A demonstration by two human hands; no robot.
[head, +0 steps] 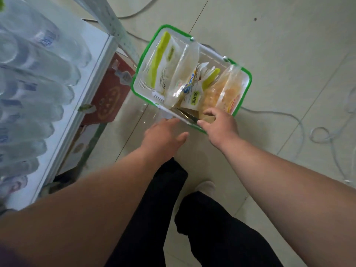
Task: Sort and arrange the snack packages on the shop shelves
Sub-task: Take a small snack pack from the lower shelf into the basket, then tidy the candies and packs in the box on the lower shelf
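1. Green Chinese characters are showing on a white snack packet (193,100) standing in the green-rimmed basket (247,74); they are too small to read with certainty.
2. Blue lettering is curving across a clear packet (187,86) beside it, only partly legible.
3. Red print is edging an orange bread bag (234,107), unreadable.
4. Blurred blue labels are wrapping the water bottles (46,38) on the shelf.

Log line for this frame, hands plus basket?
left hand: open, above floor | right hand: open, at basket near rim | snack packages: in basket

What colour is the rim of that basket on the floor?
Bright green. The basket's rim runs round a clear, see-through body; the head view shows it plainly.
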